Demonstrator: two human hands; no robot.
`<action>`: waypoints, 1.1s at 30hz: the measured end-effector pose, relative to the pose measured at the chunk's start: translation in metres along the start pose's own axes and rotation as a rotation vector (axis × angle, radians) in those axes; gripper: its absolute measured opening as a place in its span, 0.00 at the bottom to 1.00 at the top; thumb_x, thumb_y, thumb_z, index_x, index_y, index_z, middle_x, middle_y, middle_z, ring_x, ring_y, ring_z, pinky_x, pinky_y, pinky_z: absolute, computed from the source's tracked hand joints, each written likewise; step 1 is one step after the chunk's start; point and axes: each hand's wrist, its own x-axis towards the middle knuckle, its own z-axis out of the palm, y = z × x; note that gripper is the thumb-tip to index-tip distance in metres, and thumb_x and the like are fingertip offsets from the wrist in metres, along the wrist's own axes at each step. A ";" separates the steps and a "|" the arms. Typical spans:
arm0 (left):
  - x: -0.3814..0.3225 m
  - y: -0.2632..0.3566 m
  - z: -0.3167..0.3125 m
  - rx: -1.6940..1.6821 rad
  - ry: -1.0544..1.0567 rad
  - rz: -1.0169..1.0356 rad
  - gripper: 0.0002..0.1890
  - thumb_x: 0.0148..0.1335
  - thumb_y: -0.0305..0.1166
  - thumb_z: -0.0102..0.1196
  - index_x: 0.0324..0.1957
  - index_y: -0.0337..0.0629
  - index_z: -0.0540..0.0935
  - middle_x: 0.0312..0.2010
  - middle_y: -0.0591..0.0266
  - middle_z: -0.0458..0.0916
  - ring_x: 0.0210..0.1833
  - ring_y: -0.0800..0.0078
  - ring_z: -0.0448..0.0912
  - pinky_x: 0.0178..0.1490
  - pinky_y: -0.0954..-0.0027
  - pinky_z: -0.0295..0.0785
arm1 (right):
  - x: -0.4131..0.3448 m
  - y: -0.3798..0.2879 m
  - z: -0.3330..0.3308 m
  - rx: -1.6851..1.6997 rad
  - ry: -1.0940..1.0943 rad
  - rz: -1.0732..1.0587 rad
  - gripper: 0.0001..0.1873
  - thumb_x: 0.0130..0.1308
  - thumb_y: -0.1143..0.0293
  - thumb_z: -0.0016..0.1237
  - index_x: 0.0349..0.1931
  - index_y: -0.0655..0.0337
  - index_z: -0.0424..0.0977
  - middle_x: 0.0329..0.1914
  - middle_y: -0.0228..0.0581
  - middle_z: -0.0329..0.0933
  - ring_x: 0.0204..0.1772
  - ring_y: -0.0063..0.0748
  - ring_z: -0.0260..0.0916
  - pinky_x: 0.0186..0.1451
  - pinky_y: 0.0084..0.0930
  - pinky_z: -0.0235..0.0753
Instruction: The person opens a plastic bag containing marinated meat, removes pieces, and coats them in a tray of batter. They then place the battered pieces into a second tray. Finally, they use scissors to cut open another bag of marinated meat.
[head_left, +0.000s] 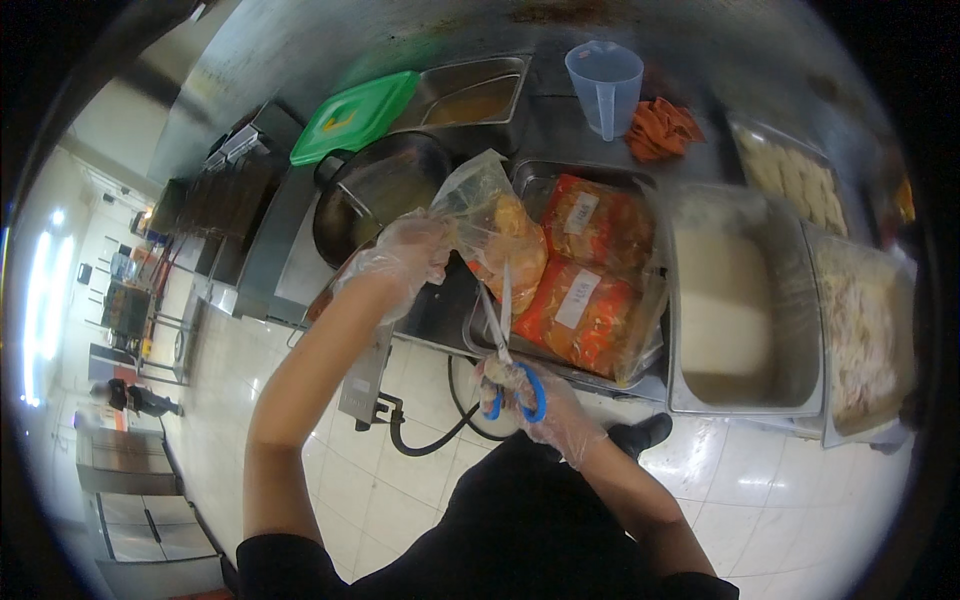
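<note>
My left hand (412, 247), in a clear plastic glove, grips the gathered end of a transparent plastic bag (480, 187) with orange-brown food in it. Blue-handled scissors (504, 330) are in my gloved right hand (536, 409). Their blades are parted and point up at the bag, over its lower part; whether they touch it I cannot tell. Beside the bag, a steel tray (585, 169) holds red-and-clear food packets (577, 300) with white labels that bear writing. A black pan (386, 191) stands just beyond my left hand.
At the right are a deep steel pan of pale liquid (720, 300), a container of pale, floury food (862, 330) and a tray of pale pieces (791, 176). Behind stand a plastic measuring jug (605, 82), an orange cloth (664, 131), a green lid (356, 116) and a steel pan (480, 90). A person (139, 397) is far left.
</note>
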 end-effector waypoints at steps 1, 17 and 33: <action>-0.002 0.000 -0.009 -0.098 -0.071 -0.014 0.03 0.67 0.30 0.54 0.39 0.44 0.76 0.25 0.67 0.73 0.23 0.77 0.67 0.24 0.74 0.63 | 0.003 0.006 0.000 0.002 -0.076 -0.031 0.16 0.68 0.61 0.54 0.45 0.66 0.73 0.36 0.38 0.72 0.37 0.27 0.69 0.42 0.25 0.70; 0.012 -0.012 -0.032 1.073 -0.069 0.630 0.09 0.55 0.27 0.59 0.40 0.44 0.82 0.32 0.58 0.80 0.36 0.59 0.79 0.38 0.61 0.75 | 0.028 -0.008 0.048 0.371 -0.183 -0.164 0.16 0.68 0.63 0.55 0.51 0.61 0.71 0.45 0.39 0.72 0.40 0.28 0.68 0.45 0.26 0.70; -0.001 -0.015 -0.023 0.740 0.008 0.356 0.13 0.58 0.41 0.59 0.40 0.43 0.82 0.30 0.62 0.79 0.29 0.73 0.75 0.32 0.69 0.69 | 0.060 -0.003 0.063 0.242 -0.165 -0.406 0.14 0.71 0.59 0.51 0.43 0.62 0.71 0.38 0.38 0.70 0.37 0.26 0.66 0.42 0.25 0.68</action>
